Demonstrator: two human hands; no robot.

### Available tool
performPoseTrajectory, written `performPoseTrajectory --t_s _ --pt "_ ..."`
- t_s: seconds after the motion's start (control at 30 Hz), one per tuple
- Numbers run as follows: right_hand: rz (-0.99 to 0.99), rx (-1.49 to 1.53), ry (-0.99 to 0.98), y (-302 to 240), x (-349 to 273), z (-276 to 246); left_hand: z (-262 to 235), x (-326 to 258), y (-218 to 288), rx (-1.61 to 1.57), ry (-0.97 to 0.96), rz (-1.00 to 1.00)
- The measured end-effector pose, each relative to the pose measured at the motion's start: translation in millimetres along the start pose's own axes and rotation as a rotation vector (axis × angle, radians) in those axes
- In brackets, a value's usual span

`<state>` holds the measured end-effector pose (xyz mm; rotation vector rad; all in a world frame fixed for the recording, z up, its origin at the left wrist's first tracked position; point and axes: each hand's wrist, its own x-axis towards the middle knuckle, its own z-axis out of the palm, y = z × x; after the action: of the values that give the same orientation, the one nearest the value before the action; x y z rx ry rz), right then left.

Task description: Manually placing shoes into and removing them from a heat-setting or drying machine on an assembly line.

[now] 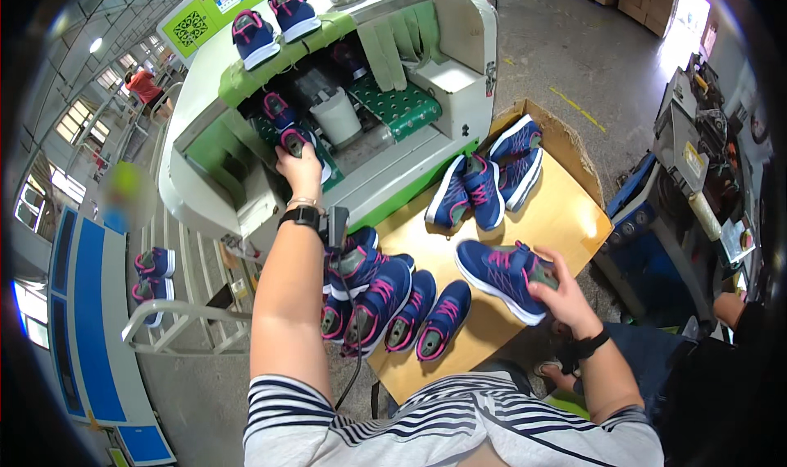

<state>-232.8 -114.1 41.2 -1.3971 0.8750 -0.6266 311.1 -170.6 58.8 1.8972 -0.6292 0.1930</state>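
My left hand (300, 168) reaches into the opening of a white and green machine (459, 49) and grips the heel of a navy and pink shoe (285, 123) standing on a green perforated pad. My right hand (559, 291) holds another navy shoe with pink laces (498, 275) by its heel, just above a cardboard tray (566, 213). Several matching shoes (385, 303) lie in a row on the near part of the tray, between my two arms.
Three more shoes (488, 180) lean at the tray's far end. Two shoes (275, 24) rest on the machine's top ledge. A metal rack (156, 274) at left carries a pair. Grey machinery (697, 164) stands at right, and a person's arm (730, 307) shows there.
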Motion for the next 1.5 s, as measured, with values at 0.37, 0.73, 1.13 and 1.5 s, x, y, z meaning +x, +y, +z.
performPoseTrajectory --t_s 0.37,0.73,1.13,1.5 --pt "-0.697 -0.486 0.376 -92 407 125 -45 -102 55 -0.066 -0.464 0.186" --pt "-0.425 -0.854 0.082 22 321 -25 -169 -167 1 0.242 -0.559 -0.107" --pt "0.055 -0.806 0.335 93 179 -103 -72 -236 79 0.122 -1.107 0.237" --pt "-0.047 -0.951 0.256 136 26 -53 91 -365 45 -0.153 -1.45 -0.42"
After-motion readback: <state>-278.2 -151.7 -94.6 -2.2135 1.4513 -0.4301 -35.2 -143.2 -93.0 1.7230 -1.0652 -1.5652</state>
